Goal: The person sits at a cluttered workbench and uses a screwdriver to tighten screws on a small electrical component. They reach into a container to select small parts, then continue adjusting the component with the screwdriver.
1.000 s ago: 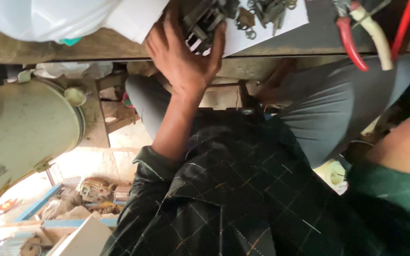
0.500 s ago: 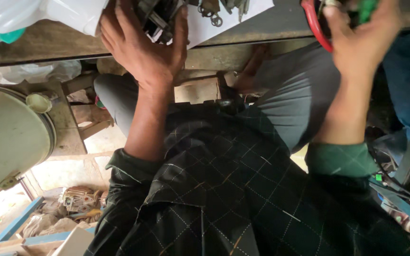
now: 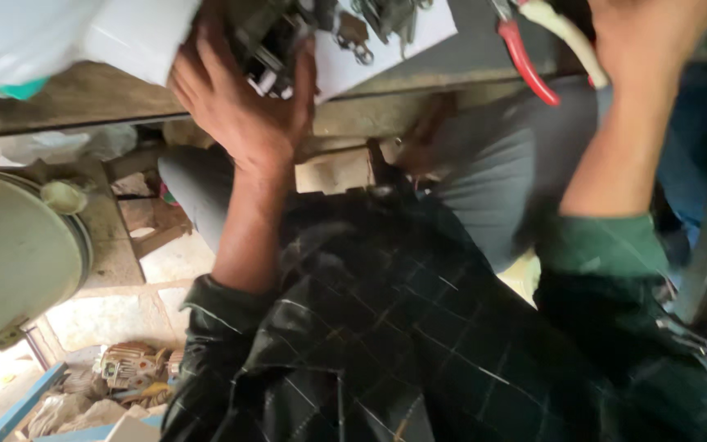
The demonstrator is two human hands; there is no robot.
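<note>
The left hand (image 3: 243,106) gripped a dark metal part (image 3: 276,37), its long axis unclear, while the right hand (image 3: 656,41) closed around red-handled pliers (image 3: 525,57) slanting toward the bench edge.

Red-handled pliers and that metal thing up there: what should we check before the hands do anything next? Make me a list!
1. Left hand has hold of the dark metal part: ok, the fingers wrap around it.
2. The dark metal part sits over the white paper: ok.
3. Small metal pieces stay on the white paper: ok, they lie on it.
4. Right hand grips the red-handled pliers: cannot tell, the hand is right beside them but its grip is blurred.
5. The workbench is sharply in view: not ok, the picture is smeared by motion.
</note>
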